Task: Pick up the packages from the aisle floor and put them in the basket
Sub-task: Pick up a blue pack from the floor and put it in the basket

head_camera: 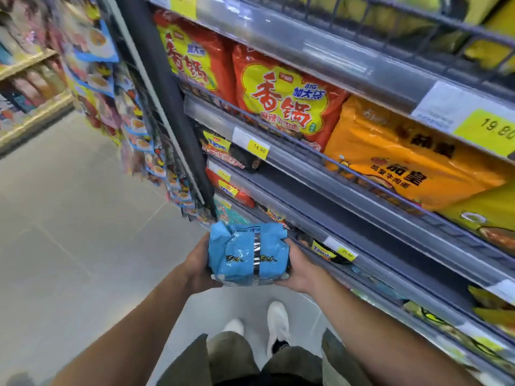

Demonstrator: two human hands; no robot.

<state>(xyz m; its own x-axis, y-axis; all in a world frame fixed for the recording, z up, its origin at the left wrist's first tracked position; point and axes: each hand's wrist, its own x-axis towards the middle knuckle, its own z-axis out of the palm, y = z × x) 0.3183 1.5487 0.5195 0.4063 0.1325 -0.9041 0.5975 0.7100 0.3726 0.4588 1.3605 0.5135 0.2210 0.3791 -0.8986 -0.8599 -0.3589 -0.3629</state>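
Note:
A light blue package (246, 253) with dark lettering and a grey band round its middle is held in front of me at about waist height. My left hand (199, 267) grips its left side and my right hand (299, 270) grips its right side, fingers curled under it. The package hangs above the aisle floor (69, 232), just in front of the lower shelves. No basket is in view.
Shelves (348, 174) packed with red, orange and yellow noodle bags run along my right. A hanging rack of small packets (133, 121) stands ahead on the left. More shelves (30, 87) line the far left. My white shoes (277, 324) stand on grey tiles.

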